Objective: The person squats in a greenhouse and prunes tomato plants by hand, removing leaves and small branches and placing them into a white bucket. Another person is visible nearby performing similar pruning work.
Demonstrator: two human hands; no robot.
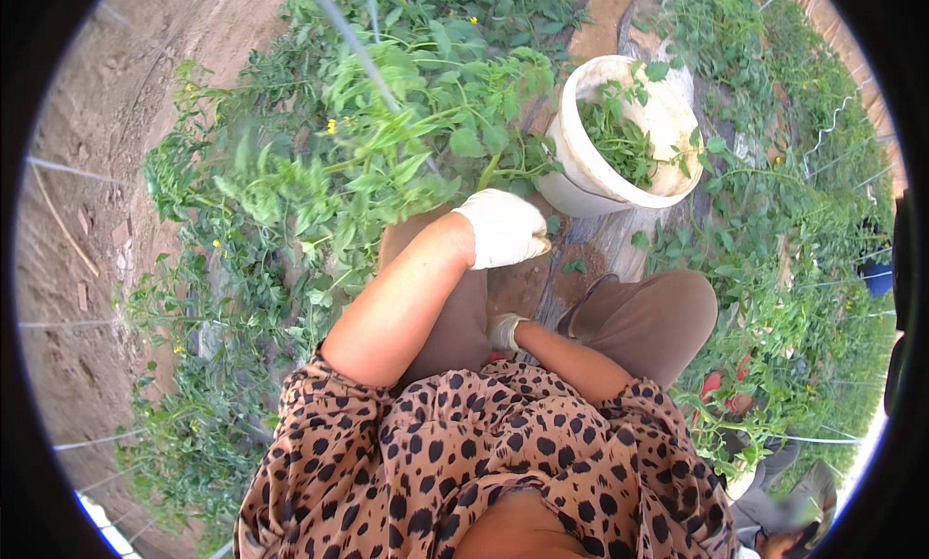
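My left hand (506, 229), in a white glove, is closed at the base of a leafy tomato plant (406, 145) with yellow flowers; its fingertips are partly turned away, and I cannot tell whether it grips anything. Lower down, my right hand (506, 332), also gloved, is between my knees near the ground, its fingers largely hidden. A dirty white plastic bucket (580, 189) stands beyond my left hand, to the right, tilted in view. Picked green shoots (617, 141) lie inside it, some hanging over the rim.
Rows of tomato plants (769, 232) run on both sides, with support strings (355, 47) rising from them. Grey plastic mulch film (606, 239) covers soil between the rows. Bare soil (94, 218) is at the far left. Another person (762, 479) is low at the right.
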